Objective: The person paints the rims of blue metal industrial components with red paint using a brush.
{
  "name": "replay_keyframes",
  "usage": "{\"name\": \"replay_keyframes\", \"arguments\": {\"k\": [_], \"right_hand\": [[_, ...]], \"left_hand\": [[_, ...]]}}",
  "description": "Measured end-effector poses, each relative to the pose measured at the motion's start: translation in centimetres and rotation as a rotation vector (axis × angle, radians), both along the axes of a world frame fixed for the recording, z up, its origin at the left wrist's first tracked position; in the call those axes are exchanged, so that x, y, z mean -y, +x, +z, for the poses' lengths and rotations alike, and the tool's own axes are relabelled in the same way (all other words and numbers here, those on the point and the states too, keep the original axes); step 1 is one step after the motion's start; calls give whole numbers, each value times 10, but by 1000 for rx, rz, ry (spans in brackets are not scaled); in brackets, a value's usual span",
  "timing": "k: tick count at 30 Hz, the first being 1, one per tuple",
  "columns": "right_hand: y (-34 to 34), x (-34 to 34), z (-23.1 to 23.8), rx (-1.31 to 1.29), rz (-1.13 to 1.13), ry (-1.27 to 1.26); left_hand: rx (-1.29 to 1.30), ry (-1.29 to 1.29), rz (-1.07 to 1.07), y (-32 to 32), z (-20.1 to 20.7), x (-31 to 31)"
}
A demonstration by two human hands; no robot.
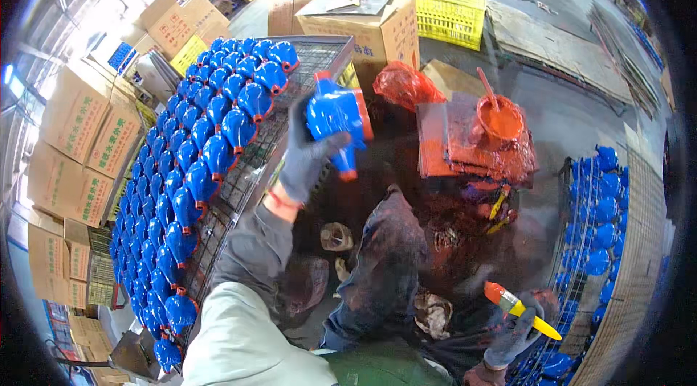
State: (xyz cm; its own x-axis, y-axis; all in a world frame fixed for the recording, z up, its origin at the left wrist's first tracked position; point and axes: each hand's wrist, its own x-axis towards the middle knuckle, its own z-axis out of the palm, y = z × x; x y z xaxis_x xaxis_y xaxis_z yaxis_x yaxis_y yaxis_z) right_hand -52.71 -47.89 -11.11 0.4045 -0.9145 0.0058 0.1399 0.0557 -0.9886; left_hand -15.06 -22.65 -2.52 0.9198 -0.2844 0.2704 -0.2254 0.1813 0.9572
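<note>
The right hand was partly cut off by the lower edge. The left hand hid part of the blue casting. Box print was too blurred to read.

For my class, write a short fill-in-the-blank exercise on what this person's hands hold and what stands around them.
1. The left hand holds up a ____ valve body with orange-red ends.
2. The right hand grips a paintbrush with a ____ handle.
3. The bowl of orange-red paint has a ____ standing in it.
4. The finished valve bodies on the person's left lie in rows on a wire ____.

Missing words: blue; yellow; stick; rack
</note>
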Motion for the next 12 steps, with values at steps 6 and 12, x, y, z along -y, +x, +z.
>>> {"name": "replay_keyframes", "arguments": {"k": [6,12], "right_hand": [[48,7,-15,-136,20,-50],[86,18,-25,-171,261,-98]], "left_hand": [[466,667,372,168,-6,-15],[344,1167,540,288,-9,14]]}}
